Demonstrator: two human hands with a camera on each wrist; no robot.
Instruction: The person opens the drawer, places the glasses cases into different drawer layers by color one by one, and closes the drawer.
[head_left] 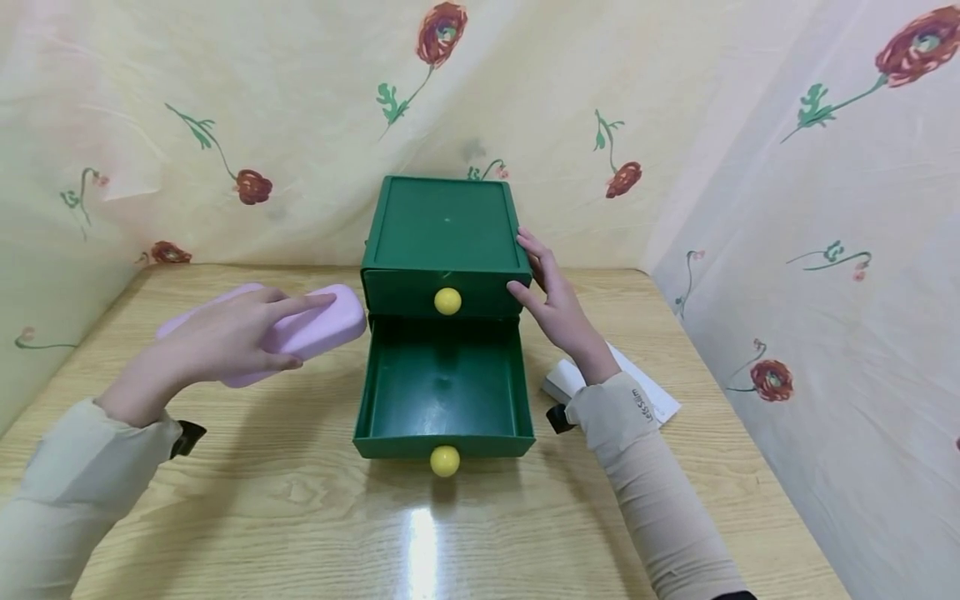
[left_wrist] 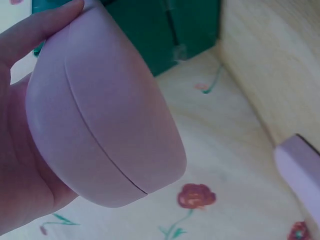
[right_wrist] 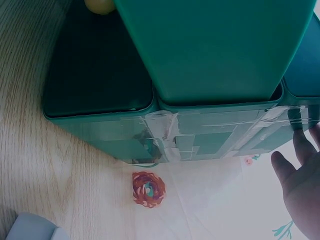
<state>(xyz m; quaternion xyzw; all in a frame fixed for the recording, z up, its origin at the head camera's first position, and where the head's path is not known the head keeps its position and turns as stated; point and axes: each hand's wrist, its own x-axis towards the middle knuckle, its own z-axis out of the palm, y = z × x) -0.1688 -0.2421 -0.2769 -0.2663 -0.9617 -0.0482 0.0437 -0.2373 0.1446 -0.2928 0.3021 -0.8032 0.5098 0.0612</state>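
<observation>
A lilac glasses case point(head_left: 322, 321) with a seam round its side is held in my left hand point(head_left: 225, 333), fingers over its top and thumb at its near side. In the left wrist view the glasses case point(left_wrist: 105, 110) fills the middle. To its right is a green drawer unit point(head_left: 446, 221) with yellow round knobs. Its middle drawer point(head_left: 442, 447) is pulled out, with the floor showing; the top drawer point(head_left: 480, 296) is in. My right hand point(head_left: 555, 304) rests on the unit's upper right side, fingers extended. In the right wrist view, the right hand point(right_wrist: 305, 185) touches the taped side.
Another lilac object point(left_wrist: 300, 170) lies on the wooden table point(head_left: 300, 517) by the flowered cloth point(head_left: 300, 108), partly behind my left hand in the head view. A white object point(head_left: 645, 383) lies right of the unit, partly covered by my right forearm.
</observation>
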